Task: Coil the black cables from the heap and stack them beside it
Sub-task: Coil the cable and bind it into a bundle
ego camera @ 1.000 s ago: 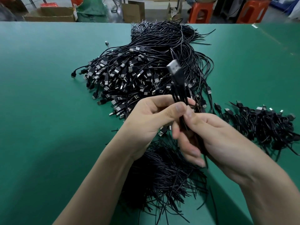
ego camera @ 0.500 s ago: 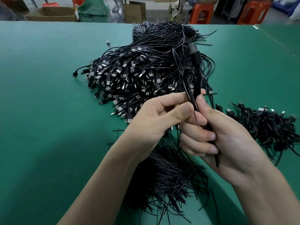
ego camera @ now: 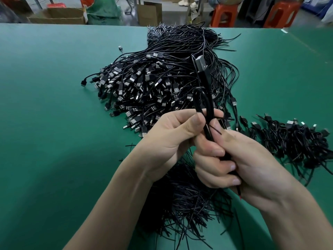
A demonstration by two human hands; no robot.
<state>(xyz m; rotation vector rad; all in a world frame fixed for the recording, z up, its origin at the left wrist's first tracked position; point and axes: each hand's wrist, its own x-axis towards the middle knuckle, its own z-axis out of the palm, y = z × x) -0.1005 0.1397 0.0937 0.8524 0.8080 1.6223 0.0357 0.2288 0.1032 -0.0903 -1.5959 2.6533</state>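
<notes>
Closest, one bunch of thin black wires (ego camera: 189, 199) lies on the green table (ego camera: 54, 123). Above it, two hands hold one looped black USB cable (ego camera: 207, 105). The left hand (ego camera: 173, 134) pinches it with thumb and fingers (ego camera: 182, 115). The right hand (ego camera: 239, 163) curls round its lower part. Behind lies one big heap (ego camera: 162, 83), with one coiled stack (ego camera: 297, 141) to its right. Two orange stools (ego camera: 223, 15) stand far back.
</notes>
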